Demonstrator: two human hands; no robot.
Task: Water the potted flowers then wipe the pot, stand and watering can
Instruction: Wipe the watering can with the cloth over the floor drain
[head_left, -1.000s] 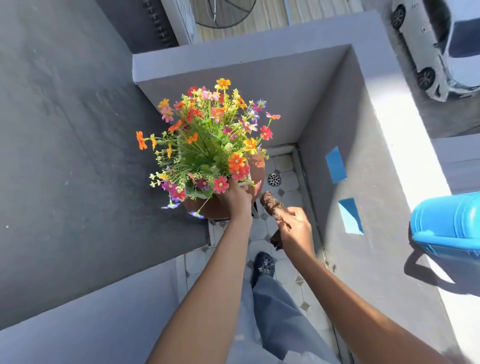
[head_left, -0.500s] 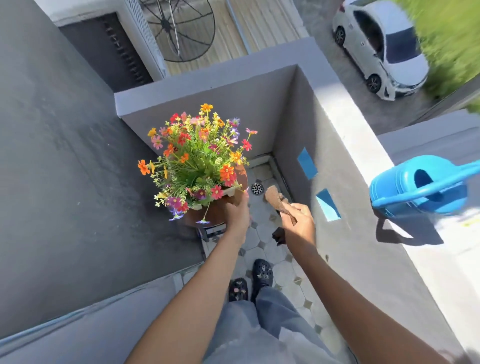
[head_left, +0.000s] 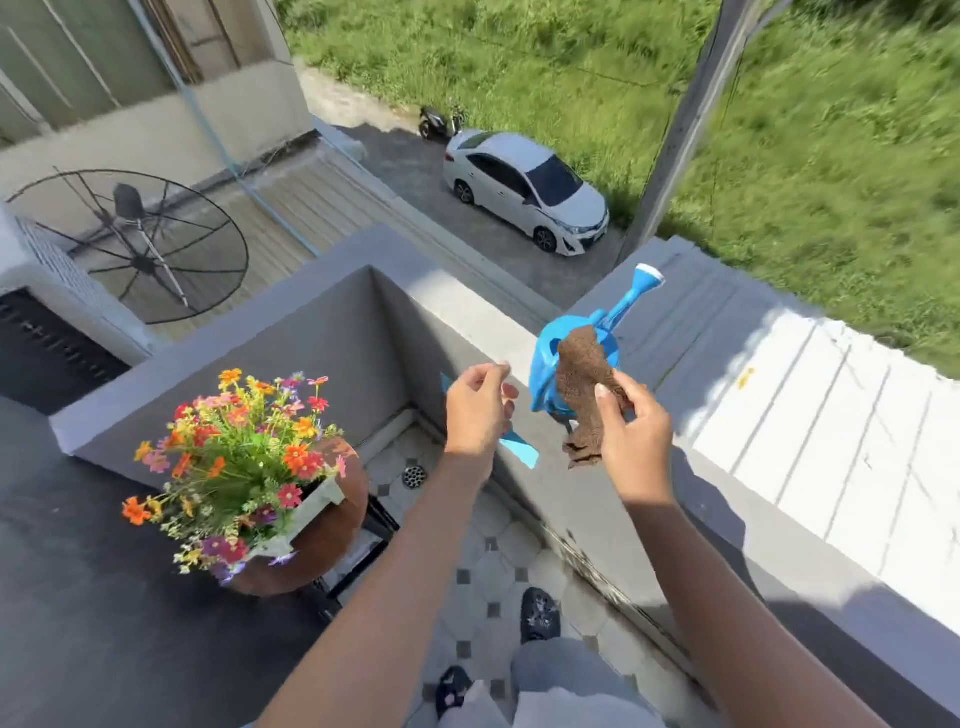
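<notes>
A brown pot (head_left: 327, 535) full of colourful flowers (head_left: 244, 457) sits on a dark stand (head_left: 363, 566) at the lower left. A blue watering can (head_left: 561, 364) stands on the grey ledge (head_left: 467, 312), its spout pointing up to the right. My right hand (head_left: 631, 436) grips a crumpled brown cloth (head_left: 584, 384) just in front of the can. My left hand (head_left: 478, 410) hovers in the air left of the can, fingers loosely curled and holding nothing.
Grey parapet walls (head_left: 322, 332) enclose a narrow tiled floor (head_left: 493, 561) with a round drain (head_left: 414, 475). Blue tape patches (head_left: 519, 449) mark the right wall. My feet (head_left: 540, 616) stand on the tiles. Beyond the ledge lie a white roof, a parked white car and grass.
My left hand let go of the pot rim and rose toward the watering can. My right hand lifted the cloth up to the can. The view swung up and right.
</notes>
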